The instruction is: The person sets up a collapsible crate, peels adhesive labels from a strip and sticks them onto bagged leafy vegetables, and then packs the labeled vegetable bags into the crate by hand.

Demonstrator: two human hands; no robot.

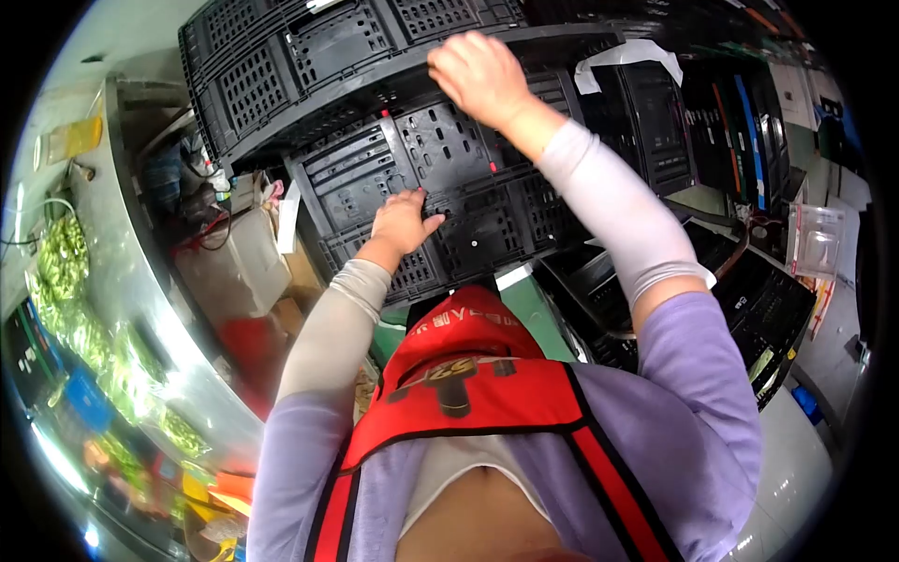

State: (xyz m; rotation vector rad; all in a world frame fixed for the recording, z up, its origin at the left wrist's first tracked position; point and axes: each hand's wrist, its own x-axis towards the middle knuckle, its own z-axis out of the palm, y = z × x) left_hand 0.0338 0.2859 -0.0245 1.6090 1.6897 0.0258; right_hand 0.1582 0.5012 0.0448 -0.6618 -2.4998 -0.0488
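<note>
A black plastic folding crate (459, 150) with slotted panels lies in front of me. My left hand (405, 223) rests on its inner panel, fingers stretched out and thumb apart. Along the far side runs a raised black crate wall (342, 45) with a grid of slots. My right hand (479, 77) is at the upper edge of that wall, its fingers curled over the rim; the fingertips are partly hidden. Small red clips (493, 168) show on the panel.
To the left stands a steel counter (140, 234) with bagged green vegetables (112, 365) beyond it. A white plastic bin (234, 262) sits beside the crate. More black crates (646, 122) are stacked at right, and a black crate (599, 290) lies lower right.
</note>
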